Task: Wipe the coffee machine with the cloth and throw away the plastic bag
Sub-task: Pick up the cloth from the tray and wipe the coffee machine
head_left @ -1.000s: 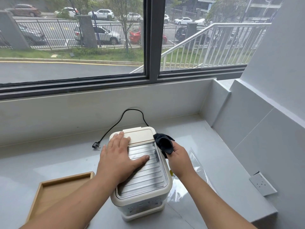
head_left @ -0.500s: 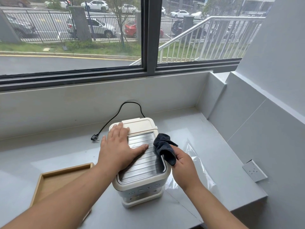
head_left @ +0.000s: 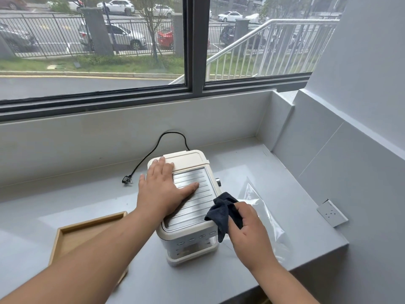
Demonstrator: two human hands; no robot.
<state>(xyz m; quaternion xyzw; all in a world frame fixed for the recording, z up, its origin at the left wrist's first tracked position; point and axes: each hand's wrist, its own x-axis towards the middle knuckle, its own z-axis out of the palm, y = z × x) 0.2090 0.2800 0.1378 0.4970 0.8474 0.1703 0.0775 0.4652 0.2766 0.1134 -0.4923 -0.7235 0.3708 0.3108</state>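
Observation:
A cream coffee machine [head_left: 192, 160] with a ribbed metal top stands on the grey counter. My left hand [head_left: 161, 189] lies flat on its top, fingers spread, holding nothing. My right hand [head_left: 248, 229] grips a dark blue cloth [head_left: 220, 210] and presses it against the machine's front right corner. A clear plastic bag [head_left: 266, 213] lies flat on the counter just right of the machine, partly behind my right hand.
A shallow wooden tray [head_left: 87, 229] sits left of the machine under my left forearm. The machine's black cord and plug [head_left: 127, 179] trail to the back left. The counter [head_left: 295, 202] ends in a wall at the right with a socket [head_left: 332, 212]. A window runs behind.
My right hand has slid the cloth along the machine's right side from the back toward the front corner. The left hand stays flat on top.

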